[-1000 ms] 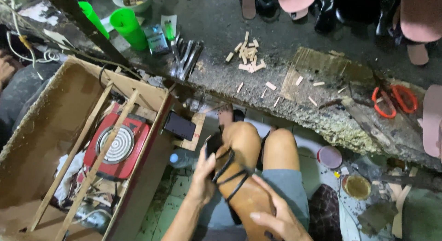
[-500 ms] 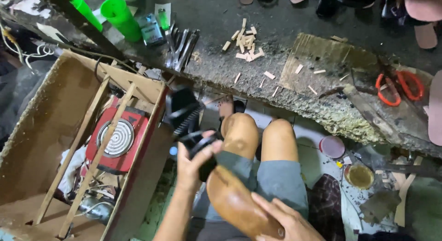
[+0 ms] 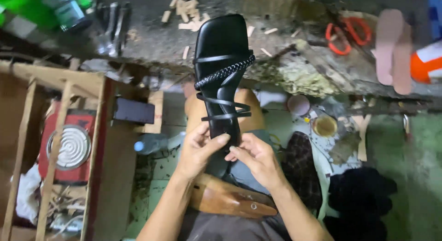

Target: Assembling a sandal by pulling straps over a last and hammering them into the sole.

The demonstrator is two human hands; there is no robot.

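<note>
While both hands meet above the person's knees, a black strappy sandal [image 3: 222,75] stands up between them, its square toe pointing away toward the worktop [image 3: 294,52] and its heel end down by the fingers. The left hand [image 3: 199,149] curls around the sandal's heel end from the left, thumb laid across it. The right hand [image 3: 255,155] pinches the same end from the right with bent fingertips, so the shoe rises just beyond both hands. A wooden shoe last [image 3: 230,199] lies across the lap beneath the wrists. Orange-handled scissors [image 3: 345,33] rest on the worktop, well apart. A red hotplate [image 3: 69,146] sits in the wooden crate on the left.
</note>
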